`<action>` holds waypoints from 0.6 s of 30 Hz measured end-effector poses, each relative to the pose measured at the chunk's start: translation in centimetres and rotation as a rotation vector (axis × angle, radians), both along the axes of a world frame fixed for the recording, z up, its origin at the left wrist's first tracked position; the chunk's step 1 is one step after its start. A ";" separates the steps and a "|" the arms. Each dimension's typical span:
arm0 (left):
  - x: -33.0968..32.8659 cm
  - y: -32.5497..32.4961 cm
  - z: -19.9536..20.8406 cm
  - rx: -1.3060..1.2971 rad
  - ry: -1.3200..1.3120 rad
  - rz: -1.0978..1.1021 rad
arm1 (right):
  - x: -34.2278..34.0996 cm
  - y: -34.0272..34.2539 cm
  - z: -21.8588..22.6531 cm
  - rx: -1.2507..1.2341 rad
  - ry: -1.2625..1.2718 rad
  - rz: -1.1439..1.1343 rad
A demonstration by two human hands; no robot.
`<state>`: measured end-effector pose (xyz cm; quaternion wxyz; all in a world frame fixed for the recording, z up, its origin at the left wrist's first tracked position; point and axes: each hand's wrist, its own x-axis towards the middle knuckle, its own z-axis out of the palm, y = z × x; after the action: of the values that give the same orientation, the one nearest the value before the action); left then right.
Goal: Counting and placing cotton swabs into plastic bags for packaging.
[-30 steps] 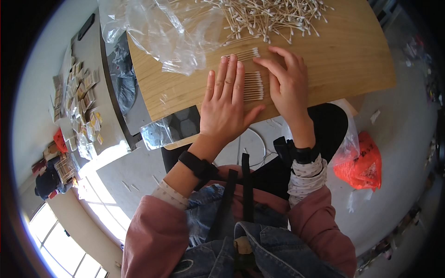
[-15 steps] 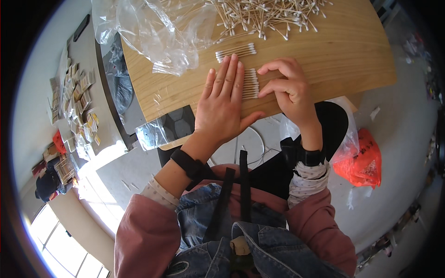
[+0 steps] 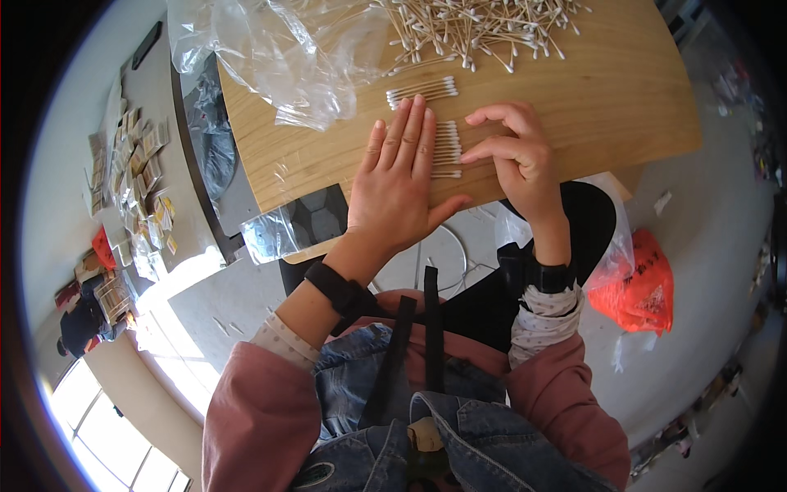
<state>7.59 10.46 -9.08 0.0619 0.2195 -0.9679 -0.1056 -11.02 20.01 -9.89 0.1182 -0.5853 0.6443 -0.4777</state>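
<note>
My left hand (image 3: 396,180) lies flat across a row of cotton swabs (image 3: 447,143) on the wooden table, fingers stretched away from me. Only the white tips and short stick lengths at the row's right end show; my palm covers the rest. One swab lies slightly apart at the near end of the row. To the right, my right hand (image 3: 525,156) hovers with thumb and index finger curved apart, close to the swab tips and holding nothing. Just beyond my left fingertips rests a second small row of swabs (image 3: 422,91).
A large loose pile of cotton swabs (image 3: 484,29) covers the table's far side. Left of it is a crumpled clear plastic bag (image 3: 287,66). The wooden table's (image 3: 623,107) near edge runs under my wrists. A red plastic bag (image 3: 643,287) sits on the floor at right.
My right fingertips have drawn slightly back from the swab ends. The nearest swab now lies a little apart from the row. My left hand stays flat on the swabs.
</note>
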 end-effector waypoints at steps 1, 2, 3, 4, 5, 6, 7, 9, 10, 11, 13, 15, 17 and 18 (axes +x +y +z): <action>0.0 0.0 0.0 -0.001 0.000 0.001 | 0.0 -0.1 0.0 -0.001 0.000 0.001; 0.0 0.0 0.0 -0.001 0.003 0.000 | 0.0 -0.1 0.0 0.002 0.019 0.004; 0.0 0.0 -0.1 -0.001 0.005 0.000 | 0.0 -0.1 -0.1 0.004 0.038 0.007; 0.0 0.0 -0.1 -0.001 0.005 -0.001 | 0.0 -0.2 0.0 0.005 0.037 0.006; 0.0 0.0 -0.1 -0.003 0.002 0.001 | -0.1 -0.2 0.0 0.010 0.042 0.017; 0.0 0.0 -0.1 -0.005 -0.001 0.002 | -0.1 -0.1 0.0 0.015 0.047 0.029; -0.1 0.0 -0.2 -0.005 0.000 0.001 | -0.1 -0.1 0.0 0.015 0.048 0.028; 0.0 0.0 -0.1 0.005 0.017 -0.001 | 0.0 0.1 0.1 0.020 0.001 0.016; 0.0 0.0 0.0 0.003 0.018 -0.001 | 0.1 0.1 0.1 0.017 0.001 0.016; 0.0 0.0 0.0 0.007 0.014 0.000 | 0.1 0.0 0.0 0.013 -0.017 -0.026; 0.0 -0.1 -0.1 0.014 0.009 0.002 | 0.2 -0.2 -0.1 0.013 -0.036 -0.066; 0.0 0.0 -0.2 0.009 0.013 0.001 | 0.2 -0.2 -0.1 0.018 0.011 -0.052; 0.0 0.0 -0.1 0.010 0.016 0.001 | 0.1 -0.1 -0.1 0.025 0.021 -0.044; 0.0 0.0 -0.1 0.012 0.019 0.001 | 0.1 -0.1 0.0 0.032 0.032 -0.036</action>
<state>7.57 10.48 -9.19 0.0698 0.2195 -0.9665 -0.1135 -10.91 19.93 -9.94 0.1087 -0.5793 0.6640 -0.4601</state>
